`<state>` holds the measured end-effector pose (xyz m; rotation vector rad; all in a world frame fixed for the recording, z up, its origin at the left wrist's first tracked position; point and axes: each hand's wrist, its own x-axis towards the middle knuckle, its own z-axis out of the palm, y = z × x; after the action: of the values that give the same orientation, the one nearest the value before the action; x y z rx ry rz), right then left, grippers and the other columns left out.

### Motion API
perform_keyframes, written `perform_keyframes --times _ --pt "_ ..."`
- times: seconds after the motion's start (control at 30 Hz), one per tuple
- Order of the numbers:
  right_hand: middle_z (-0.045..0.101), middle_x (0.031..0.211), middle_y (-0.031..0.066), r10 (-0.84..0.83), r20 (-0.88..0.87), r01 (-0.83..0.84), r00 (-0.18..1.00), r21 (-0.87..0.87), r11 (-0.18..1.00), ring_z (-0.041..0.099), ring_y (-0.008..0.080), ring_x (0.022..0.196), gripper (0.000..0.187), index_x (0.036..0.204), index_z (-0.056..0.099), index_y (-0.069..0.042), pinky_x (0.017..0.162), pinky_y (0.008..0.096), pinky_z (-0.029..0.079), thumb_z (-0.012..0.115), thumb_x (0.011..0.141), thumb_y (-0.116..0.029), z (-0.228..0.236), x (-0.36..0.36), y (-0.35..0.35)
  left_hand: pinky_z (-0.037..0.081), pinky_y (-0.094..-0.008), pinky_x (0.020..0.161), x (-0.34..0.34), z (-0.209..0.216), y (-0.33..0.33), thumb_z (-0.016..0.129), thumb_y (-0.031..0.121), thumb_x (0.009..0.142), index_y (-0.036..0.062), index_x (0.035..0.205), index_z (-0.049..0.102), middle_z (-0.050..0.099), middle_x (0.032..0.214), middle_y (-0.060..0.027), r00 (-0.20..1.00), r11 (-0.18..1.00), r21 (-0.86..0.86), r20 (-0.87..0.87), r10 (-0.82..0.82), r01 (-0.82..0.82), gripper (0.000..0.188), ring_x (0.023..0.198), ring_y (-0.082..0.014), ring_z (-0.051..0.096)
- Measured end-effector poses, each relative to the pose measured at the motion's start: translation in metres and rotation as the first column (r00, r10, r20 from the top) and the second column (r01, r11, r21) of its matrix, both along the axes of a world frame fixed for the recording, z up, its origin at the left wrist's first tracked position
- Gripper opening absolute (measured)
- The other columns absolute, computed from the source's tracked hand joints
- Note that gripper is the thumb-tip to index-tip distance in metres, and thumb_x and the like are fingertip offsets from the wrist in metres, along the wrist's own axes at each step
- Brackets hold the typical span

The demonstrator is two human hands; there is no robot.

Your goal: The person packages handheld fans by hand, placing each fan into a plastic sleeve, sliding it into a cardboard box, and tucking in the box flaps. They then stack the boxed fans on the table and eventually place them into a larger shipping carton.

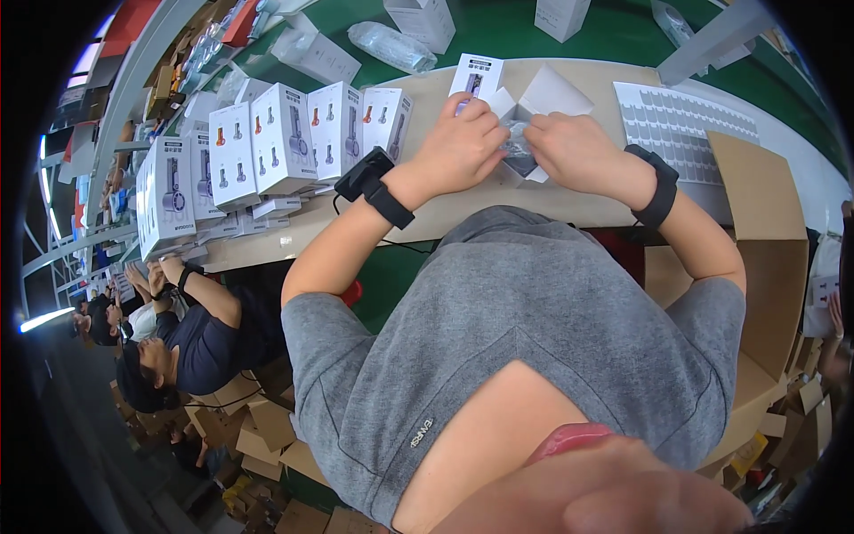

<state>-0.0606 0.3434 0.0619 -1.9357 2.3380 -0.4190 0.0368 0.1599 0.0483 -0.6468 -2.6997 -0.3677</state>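
An open white carton [530, 171] stands upright on the table before my chest, its flaps [556, 92] raised on the far side. Inside its mouth shows a thing in clear plastic wrap [517, 147]; its kind is hidden. My left hand [461, 142] is closed at the carton's left edge, fingers curled and thumb toward the wrap. From the other side my right hand [583, 153] pinches at the right edge, its fingertips close to the wrap. Just beyond my left fingers is a closed white box [477, 76] with a picture of a handheld device.
Several printed white boxes [283, 133] are stacked on the left of the table. A sheet of grey labels [685, 125] lies to the right, beside an open brown cardboard box [765, 258]. Plastic-wrapped pieces [391, 47] lie on the green surface beyond. A co-worker [200, 329] sits at left.
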Motion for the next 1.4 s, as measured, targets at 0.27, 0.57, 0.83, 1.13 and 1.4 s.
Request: perform_keyframes --times 0.27,0.57,0.83,1.13,1.4 --pt "0.057 0.081 0.0113 0.063 0.045 -0.059 0.997 -0.084 0.995 0.056 0.0292 0.074 0.011 0.082 0.056 -0.003 0.060 0.0388 0.046 0.057 0.072 -0.009 0.001 -0.011 -0.006 0.030 -0.0407 0.084 0.008 -0.002 0.007 0.065 0.041 0.069 0.0109 0.095 0.062 0.052 0.088 -0.0069 0.973 0.965 -0.131 -0.003 0.229 -0.227 0.039 0.094 -0.0240 0.046" --pt "0.059 0.077 0.0133 0.004 0.452 -0.045 0.892 0.082 0.996 0.055 0.0324 0.064 0.014 0.083 0.056 -0.001 0.059 0.0385 0.046 0.060 0.071 -0.009 0.001 -0.027 0.004 0.028 -0.0462 0.092 0.003 -0.001 0.009 0.066 0.050 0.066 0.0130 0.105 0.060 0.045 0.117 -0.0163 0.990 0.991 -0.029 -0.050 0.131 -0.132 0.055 0.114 -0.0300 0.039" --pt "0.059 0.067 0.0187 -0.102 -0.009 0.102 0.995 0.129 0.986 0.059 0.0341 0.065 0.026 0.078 0.056 0.001 0.059 0.0416 0.047 0.065 0.064 -0.018 0.001 -0.020 0.005 0.034 -0.0418 0.094 -0.001 -0.047 0.043 0.070 0.043 0.067 0.0135 0.121 0.048 0.035 0.127 -0.0228 0.989 0.600 0.786 0.113 0.098 -0.150 0.066 0.118 -0.0349 0.038" --pt "0.056 0.059 0.0126 -0.157 -0.012 0.157 0.987 -0.017 0.987 0.057 0.0290 0.054 0.022 0.073 0.055 -0.001 0.051 0.0369 0.044 0.070 0.060 -0.012 -0.012 -0.017 0.023 0.038 -0.0380 0.087 -0.034 -0.057 0.071 0.069 0.034 0.070 0.0156 0.122 0.050 0.044 0.115 -0.0203 0.998 0.652 0.756 0.048 0.033 -0.058 0.058 0.106 -0.0345 0.045" --pt "0.047 0.058 0.0049 -0.342 0.206 0.397 0.917 -0.380 0.835 0.043 0.0146 0.049 0.036 0.089 0.060 0.000 0.044 0.0255 0.034 0.076 0.059 -0.010 0.024 0.024 0.070 0.035 -0.0414 0.085 -0.014 -0.012 0.074 0.069 0.021 0.061 0.0232 0.111 0.059 0.049 0.107 -0.0142 1.000 0.754 0.657 -0.007 0.027 -0.015 0.051 0.101 -0.0314 0.046"
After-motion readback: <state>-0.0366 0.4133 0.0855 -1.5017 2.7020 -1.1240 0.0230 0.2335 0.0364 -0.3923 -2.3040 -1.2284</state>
